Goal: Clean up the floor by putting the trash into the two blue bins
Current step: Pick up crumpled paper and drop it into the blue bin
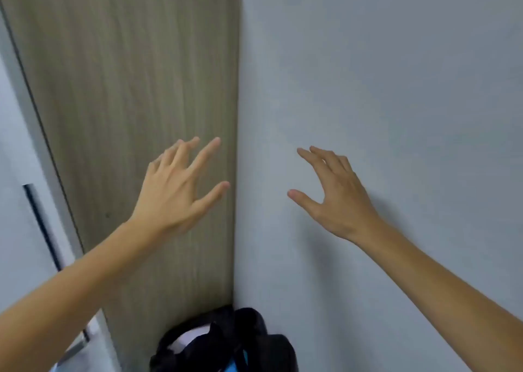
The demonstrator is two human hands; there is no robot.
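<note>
A black bag (226, 340) with a blue patch sits low in the corner. Above it, the left hand (172, 190) and right hand (336, 196) reach forward with fingers spread, holding nothing. Behind them stand a wood-grain panel (127, 88) and grey wall (382, 74). No blue bins or trash in view.

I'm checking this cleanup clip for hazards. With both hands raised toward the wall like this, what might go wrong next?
1. The black bag lies low in the corner, under the outstretched arms; a step forward might catch it.
2. The left hand and right hand are open and hold nothing, and neither trash nor blue bins are in view, so the cleanup may stall.
3. The wooden panel stands close; the fingers could knock it.
</note>
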